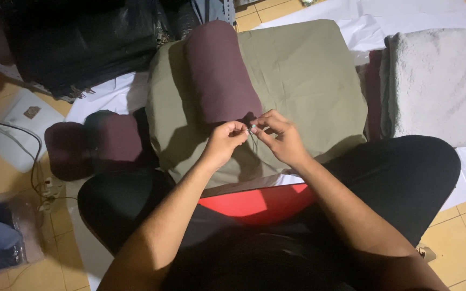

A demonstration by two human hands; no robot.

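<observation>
Pinching — left hand (223,141) | right hand (280,136) — thin thread (255,141) by maroon bolster (219,73)

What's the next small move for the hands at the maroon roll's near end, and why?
Probably draw the thread taut with the right hand while the left hand steadies it. Both hands pinch together at the near end of the maroon roll, which lies on the olive cushion; a thin strand hangs slack below the fingertips. Whether a needle is held is too small to tell.

Both hands, left hand (226,139) and right hand (280,136), pinch a thin thread (257,144) at six o'clock of the maroon bolster (219,70), over an olive cushion (303,75).
</observation>
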